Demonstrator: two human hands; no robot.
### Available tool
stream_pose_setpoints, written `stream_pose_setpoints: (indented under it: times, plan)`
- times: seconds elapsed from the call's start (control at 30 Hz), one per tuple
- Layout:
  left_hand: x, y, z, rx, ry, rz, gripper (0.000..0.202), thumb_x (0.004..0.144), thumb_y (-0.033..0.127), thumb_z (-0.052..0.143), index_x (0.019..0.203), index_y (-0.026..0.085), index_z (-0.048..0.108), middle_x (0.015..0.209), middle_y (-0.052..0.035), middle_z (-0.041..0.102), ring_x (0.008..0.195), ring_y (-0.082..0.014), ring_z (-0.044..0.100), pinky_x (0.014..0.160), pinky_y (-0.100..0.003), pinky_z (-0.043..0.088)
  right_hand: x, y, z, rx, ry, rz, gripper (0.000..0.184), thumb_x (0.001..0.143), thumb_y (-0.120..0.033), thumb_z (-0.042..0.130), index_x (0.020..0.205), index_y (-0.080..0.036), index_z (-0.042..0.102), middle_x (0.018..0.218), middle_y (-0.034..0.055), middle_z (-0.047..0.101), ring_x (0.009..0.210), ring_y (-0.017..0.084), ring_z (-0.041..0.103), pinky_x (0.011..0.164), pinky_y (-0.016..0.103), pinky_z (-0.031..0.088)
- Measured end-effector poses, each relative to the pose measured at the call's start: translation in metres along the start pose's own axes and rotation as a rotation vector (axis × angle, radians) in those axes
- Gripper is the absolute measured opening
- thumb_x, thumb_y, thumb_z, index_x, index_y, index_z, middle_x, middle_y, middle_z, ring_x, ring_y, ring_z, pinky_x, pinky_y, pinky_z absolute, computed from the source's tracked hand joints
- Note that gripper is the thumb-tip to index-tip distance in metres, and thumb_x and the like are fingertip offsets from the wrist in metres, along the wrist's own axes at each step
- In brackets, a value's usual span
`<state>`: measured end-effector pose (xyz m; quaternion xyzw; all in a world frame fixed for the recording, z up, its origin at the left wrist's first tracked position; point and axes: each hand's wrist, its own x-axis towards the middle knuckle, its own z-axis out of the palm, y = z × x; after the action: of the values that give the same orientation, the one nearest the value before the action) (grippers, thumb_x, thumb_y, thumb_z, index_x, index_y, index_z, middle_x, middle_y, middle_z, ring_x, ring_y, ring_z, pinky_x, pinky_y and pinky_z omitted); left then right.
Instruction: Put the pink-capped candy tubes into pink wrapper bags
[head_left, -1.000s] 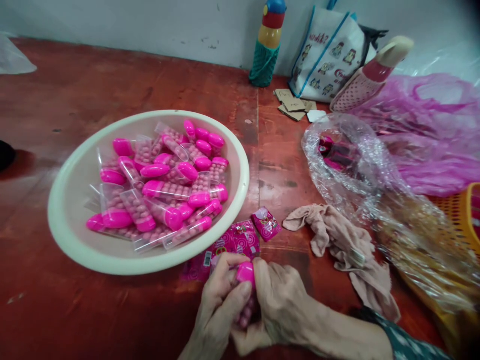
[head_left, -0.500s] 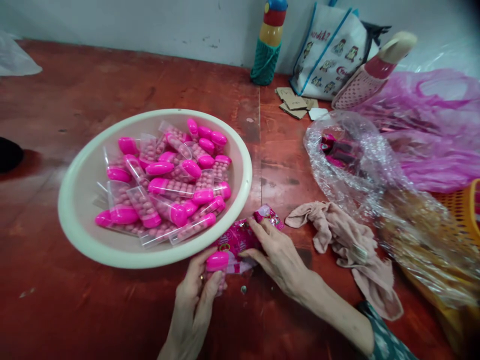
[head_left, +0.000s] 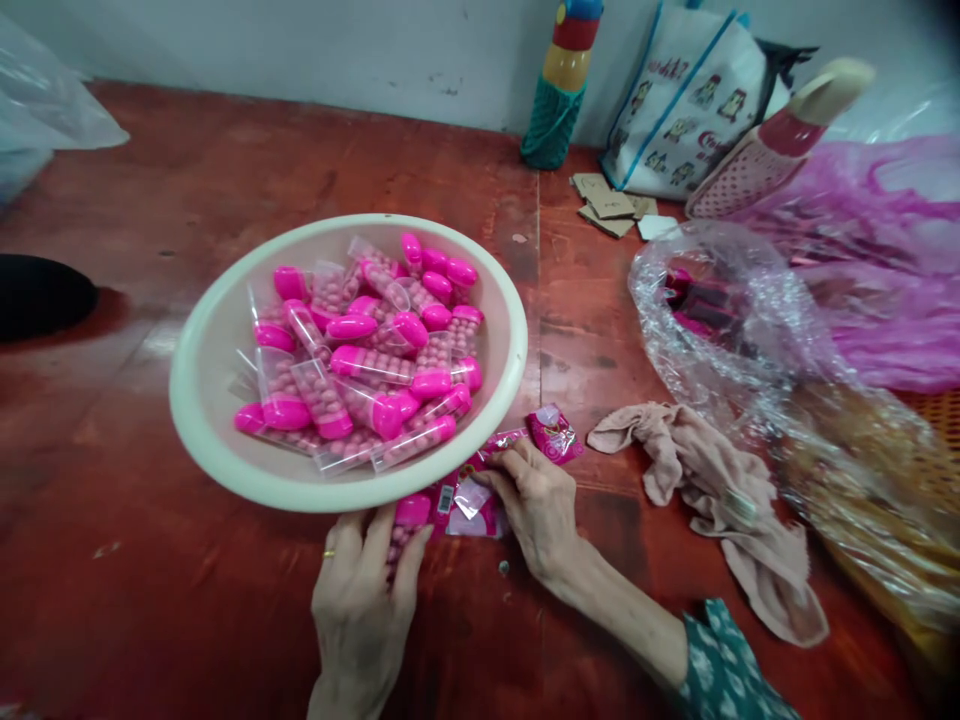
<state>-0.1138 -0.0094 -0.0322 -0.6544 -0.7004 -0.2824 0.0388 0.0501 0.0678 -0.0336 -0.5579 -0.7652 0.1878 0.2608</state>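
My left hand [head_left: 361, 600] curls palm-down around a clear tube of pink balls with a bright pink cap [head_left: 412, 510], just below the basin's front rim. Part of that tube is hidden by the fingers. To its right, my right hand [head_left: 540, 510] has its fingers bent and pinched on a shiny pink printed wrapper [head_left: 469, 505] lying on the red surface. A folded pink packet [head_left: 555, 434] lies just beyond the right fingertips. The big cream basin [head_left: 217, 455] holds many similar capped tubes [head_left: 371, 365].
A crumpled pinkish cloth [head_left: 697, 470] lies to the right. Behind it are a clear plastic bag [head_left: 750, 370] and a pink bag [head_left: 892, 290]. Bottles [head_left: 556, 95], a printed tote [head_left: 686, 110] and cardboard pieces [head_left: 604, 203] stand or lie by the wall. A black object [head_left: 45, 297] is at far left.
My left hand has turned palm-down and moved left with the tube. My right fingers have gone from lying stretched over the wrapper to bent and pinching it. The view has shifted slightly.
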Motion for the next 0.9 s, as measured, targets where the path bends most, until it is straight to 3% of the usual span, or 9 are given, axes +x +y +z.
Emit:
stream_pose_setpoints:
  times: [0.17,0.23,0.3,0.37,0.47,0.57,0.73,0.83,0.9]
  plan:
    - [-0.002,-0.005,-0.003,-0.006,0.081,-0.029,0.050,0.075,0.034,0.064,0.119,0.011,0.055,0.107,-0.0207,0.058,0.100,-0.0360,0.053,0.086,-0.050,0.041,0.000,-0.003,-0.012,-0.067,0.086,-0.028,0.022,0.090,-0.024,0.050,0.072,-0.019,0.061,0.070,-0.0012,0.055,0.060,0.011,0.053,0.055,0.020,0.039]
    - [-0.003,-0.007,-0.004,-0.030,0.154,-0.025,0.046,0.073,0.026,0.067,0.116,0.011,0.058,0.107,-0.0205,0.060,0.100,-0.0346,0.054,0.088,-0.049,0.040,-0.005,0.007,-0.036,-0.132,0.172,-0.023,0.019,0.091,-0.028,0.047,0.086,-0.019,0.063,0.083,0.0030,0.059,0.075,0.015,0.055,0.066,0.024,0.042]
    - [-0.004,-0.006,-0.005,-0.073,0.227,-0.001,0.040,0.072,0.017,0.068,0.111,0.013,0.061,0.103,-0.0177,0.063,0.097,-0.0317,0.057,0.088,-0.047,0.041,-0.015,0.030,-0.066,-0.263,0.327,0.053,0.029,0.088,-0.036,0.050,0.105,-0.014,0.059,0.103,0.0136,0.055,0.098,0.026,0.047,0.083,0.040,0.037]
    - [-0.004,-0.002,-0.005,-0.129,0.267,0.029,0.036,0.070,0.012,0.068,0.106,0.016,0.064,0.098,-0.0141,0.066,0.095,-0.0294,0.058,0.088,-0.046,0.042,-0.026,0.064,-0.096,-0.617,0.442,0.278,0.043,0.083,-0.047,0.051,0.112,-0.014,0.055,0.112,0.0175,0.049,0.103,0.034,0.040,0.082,0.049,0.033]
    - [-0.002,0.006,-0.006,-0.191,0.241,0.048,0.032,0.071,0.009,0.067,0.101,0.018,0.065,0.094,-0.0111,0.067,0.096,-0.0280,0.057,0.088,-0.046,0.042,-0.039,0.115,-0.121,-0.659,0.292,0.297,0.032,0.091,-0.034,0.033,0.086,-0.019,0.060,0.078,0.0088,0.052,0.073,0.024,0.044,0.066,0.039,0.037]
    - [0.000,0.012,-0.004,-0.187,0.193,0.050,0.030,0.072,0.009,0.066,0.101,0.019,0.065,0.094,-0.0104,0.067,0.100,-0.0276,0.056,0.089,-0.047,0.041,-0.039,0.131,-0.123,-0.647,0.290,0.288,0.031,0.090,-0.029,0.033,0.072,-0.018,0.055,0.072,0.0092,0.049,0.073,0.026,0.042,0.066,0.040,0.035]
    - [0.002,0.011,0.001,-0.158,0.175,0.065,0.027,0.073,0.010,0.064,0.099,0.018,0.065,0.092,-0.0100,0.066,0.100,-0.0277,0.055,0.089,-0.047,0.041,-0.026,0.059,-0.093,-0.467,0.446,0.145,0.031,0.088,-0.034,0.044,0.107,-0.012,0.056,0.114,0.0204,0.043,0.106,0.037,0.034,0.086,0.055,0.029]
    - [0.003,0.010,0.002,-0.159,0.171,0.075,0.025,0.073,0.010,0.064,0.097,0.018,0.065,0.092,-0.0101,0.066,0.099,-0.0278,0.055,0.088,-0.047,0.041,-0.020,0.006,-0.053,-0.202,0.204,-0.037,0.026,0.086,-0.033,0.053,0.107,-0.018,0.061,0.101,0.0105,0.055,0.094,0.025,0.045,0.084,0.040,0.038]
    - [0.003,0.011,0.001,-0.161,0.173,0.079,0.024,0.074,0.011,0.064,0.097,0.018,0.065,0.092,-0.0105,0.066,0.099,-0.0280,0.054,0.088,-0.047,0.041,-0.017,-0.013,-0.027,-0.019,0.098,-0.035,0.020,0.082,-0.032,0.061,0.098,-0.021,0.066,0.090,0.0066,0.058,0.086,0.022,0.046,0.075,0.034,0.041]
